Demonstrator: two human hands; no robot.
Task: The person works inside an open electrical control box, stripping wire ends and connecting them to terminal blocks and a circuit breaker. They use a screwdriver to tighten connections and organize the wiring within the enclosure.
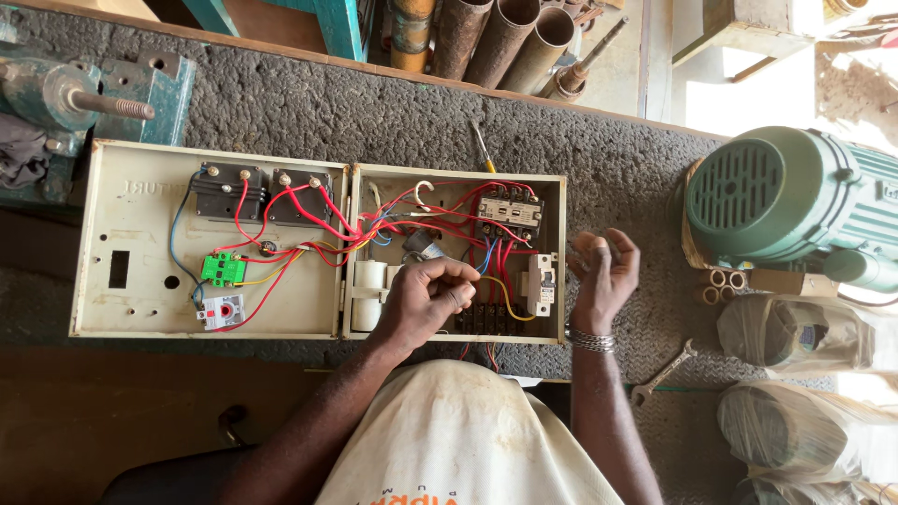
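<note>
My left hand (426, 299) was curled into a loose fist inside the open control box (552, 187), fingertips pinched together over the black terminal strip (486, 320) along the box's near wall; whether they gripped a wire I could not tell. My right hand (601, 276) hovered just outside the box's right wall, fingers bent around something small I could not make out, a metal bracelet (591, 339) at the wrist. Red wires (309, 210) ran from the box into its swung-open lid (131, 196) on the left. Right of the box a spanner (662, 374) lay on the counter (374, 112), and beyond it sat a green motor (786, 192)
</note>
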